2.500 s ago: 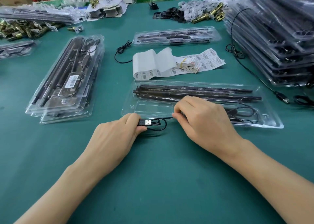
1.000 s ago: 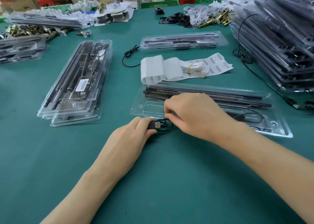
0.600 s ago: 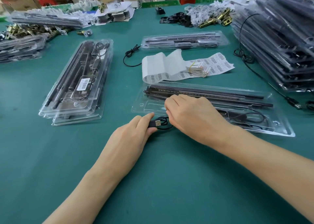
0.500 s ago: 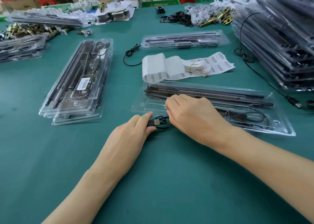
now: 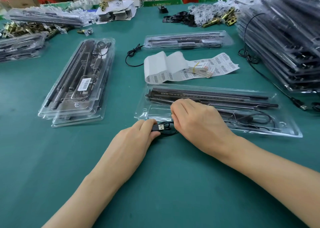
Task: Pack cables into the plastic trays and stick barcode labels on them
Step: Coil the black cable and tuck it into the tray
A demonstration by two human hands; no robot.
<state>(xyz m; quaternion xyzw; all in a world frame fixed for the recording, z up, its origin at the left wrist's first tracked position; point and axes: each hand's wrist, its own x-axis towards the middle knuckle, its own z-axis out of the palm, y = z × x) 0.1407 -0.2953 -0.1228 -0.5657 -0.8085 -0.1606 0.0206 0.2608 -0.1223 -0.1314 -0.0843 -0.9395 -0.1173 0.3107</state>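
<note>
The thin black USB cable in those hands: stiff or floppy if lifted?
Probably floppy: the thin black USB cable curls in loose loops between the left hand and right hand. Likely light, being so thin. The coil may spring open once released.

Your right hand (image 5: 199,122) has slid left along the near edge of the tray (image 5: 270,132). Its fingertips now sit just beside the USB plug (image 5: 160,127) pinched in your left hand (image 5: 136,141); 2.5 seconds ago a straight stretch of cable lay open between the two hands. The cable (image 5: 168,126) is no longer a single loose loop under the plug: it is gathered into several tight turns bunched between your hands. Your right knuckles now cover more of the tray's shallow left pocket. Your head has shifted too, so everything on the table sits a little further right in the view.
</note>
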